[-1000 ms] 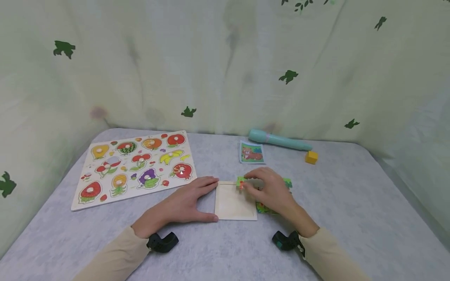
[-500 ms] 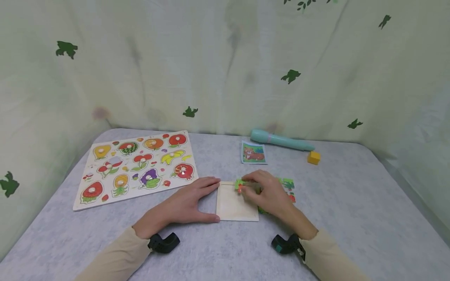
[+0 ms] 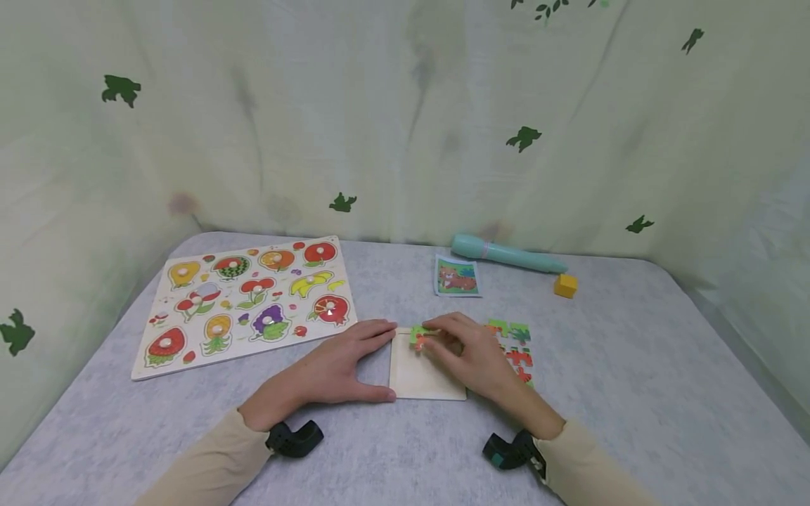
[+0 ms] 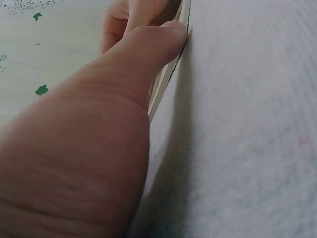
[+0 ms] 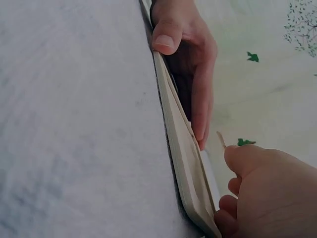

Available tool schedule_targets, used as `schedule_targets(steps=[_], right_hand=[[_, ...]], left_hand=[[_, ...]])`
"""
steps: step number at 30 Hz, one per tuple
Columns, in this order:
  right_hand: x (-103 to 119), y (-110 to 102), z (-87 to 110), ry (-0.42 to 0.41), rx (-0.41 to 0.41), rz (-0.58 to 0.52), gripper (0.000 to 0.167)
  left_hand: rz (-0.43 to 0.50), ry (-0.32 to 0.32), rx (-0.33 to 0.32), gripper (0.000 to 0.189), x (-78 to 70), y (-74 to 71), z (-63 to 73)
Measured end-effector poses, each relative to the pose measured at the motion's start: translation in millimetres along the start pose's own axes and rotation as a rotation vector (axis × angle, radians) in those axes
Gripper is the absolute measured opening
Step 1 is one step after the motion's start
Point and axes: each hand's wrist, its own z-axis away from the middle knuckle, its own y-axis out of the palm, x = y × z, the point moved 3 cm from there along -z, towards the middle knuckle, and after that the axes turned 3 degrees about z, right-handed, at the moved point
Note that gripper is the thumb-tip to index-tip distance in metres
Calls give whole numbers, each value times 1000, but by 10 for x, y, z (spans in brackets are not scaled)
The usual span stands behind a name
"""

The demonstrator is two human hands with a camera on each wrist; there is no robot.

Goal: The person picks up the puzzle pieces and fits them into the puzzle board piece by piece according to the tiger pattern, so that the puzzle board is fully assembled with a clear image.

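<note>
A shallow wooden puzzle tray lies in front of me on the table, its inside bare wood. My left hand rests along its left edge, thumb at the near corner and fingertips at the far one. Seen from the left wrist, that thumb touches the tray's rim. My right hand pinches a green-and-red jigsaw piece over the tray's far left part. From the right wrist view the piece shows edge-on, tilted above the rim. More jigsaw pieces lie right of the tray, partly hidden by my right hand.
A fruit peg puzzle board lies at the left. Behind the tray are a small picture card of a brown animal, a teal wand-shaped object and a yellow cube. A pale patterned curtain hangs behind the table.
My right hand has moved left with the jigsaw piece, from the tray's far right part toward its far left corner, uncovering more pieces at the right. My left hand stays at the tray's edge.
</note>
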Motion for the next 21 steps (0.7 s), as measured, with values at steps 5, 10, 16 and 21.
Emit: schedule_targets(steps=[5, 10, 16, 21], right_hand=[[9, 23, 0, -29, 16, 11, 28], [17, 47, -5, -68, 21, 47, 30], [57, 69, -10, -82, 29, 126, 29], [83, 96, -31, -80, 39, 215, 27]], left_hand=[[2, -1, -1, 101, 4, 4, -1], [16, -11, 3, 102, 2, 5, -2], [24, -12, 4, 101, -13, -5, 1], [20, -4, 2, 101, -17, -11, -3]])
